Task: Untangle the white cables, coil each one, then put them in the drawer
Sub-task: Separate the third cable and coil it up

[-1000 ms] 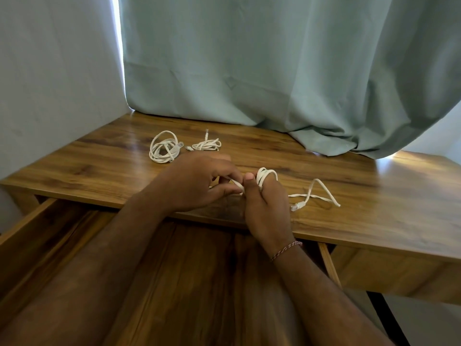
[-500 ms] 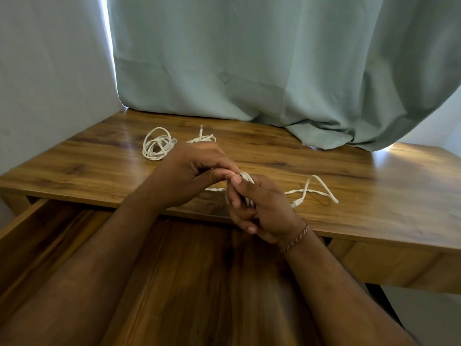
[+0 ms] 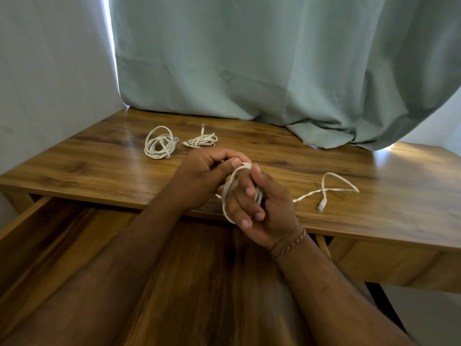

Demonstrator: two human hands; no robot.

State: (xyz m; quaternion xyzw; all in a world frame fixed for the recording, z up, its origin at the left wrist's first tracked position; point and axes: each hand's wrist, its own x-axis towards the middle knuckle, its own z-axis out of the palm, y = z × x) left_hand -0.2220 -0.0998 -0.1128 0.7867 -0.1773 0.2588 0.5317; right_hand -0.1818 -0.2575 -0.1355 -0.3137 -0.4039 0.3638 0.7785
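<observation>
A white cable [image 3: 326, 189] is partly wound around the fingers of my right hand [image 3: 262, 208], which is turned palm up over the desk's front edge. Its loose end with a plug lies in a loop on the desk to the right. My left hand [image 3: 207, 178] pinches the same cable at the top of the loops, right against my right thumb. Two coiled white cables lie further back on the desk: a round coil [image 3: 159, 143] and a smaller flat bundle [image 3: 201, 141]. The open wooden drawer [image 3: 30, 236] lies below my arms, with nothing seen in it.
The wooden desk [image 3: 99, 171] stands against a pale wall on the left. A green curtain [image 3: 274, 71] hangs behind it and drapes onto the desk's back right. A second drawer front [image 3: 389, 265] at the right is closed.
My right hand has rolled palm up, showing the loops around its fingers. My left hand stays pinched on the cable beside it. More of the cable is wound; the loose end lies much as before.
</observation>
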